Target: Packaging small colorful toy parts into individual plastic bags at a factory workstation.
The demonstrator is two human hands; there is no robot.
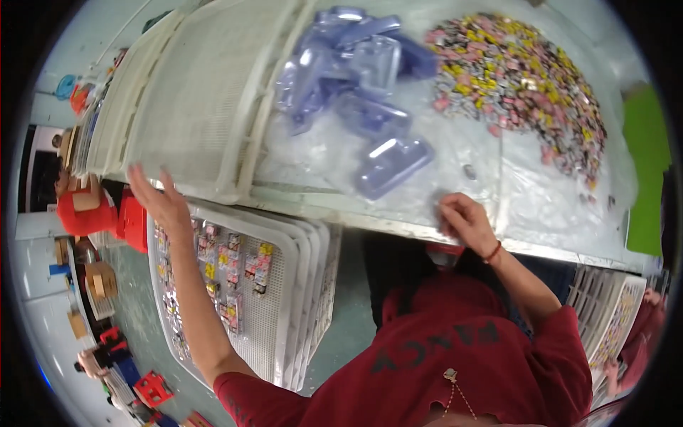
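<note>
My left hand (162, 206) reaches out to the left with its fingers stretched apart, holding nothing. It is over the near edge of a white perforated tray (181, 92) on the table. Below that arm, a stack of white trays (274, 313) bears rows of small clear packs with colourful pieces (229, 267). At the table's front edge my right hand (466, 222) is loosely closed; whether anything is in its fingers is hidden. Ahead of it lie a small dark piece (469, 171) and a clear bluish plastic blister shell (393, 167). More such shells (348, 64) form a heap behind.
A wide spread of small pink, yellow and black pieces (519, 78) covers the table's far right, on clear plastic sheeting (455, 149). A green panel (644, 171) stands at the right. A person in red (85, 210) is at the left, another person (640, 334) at the lower right.
</note>
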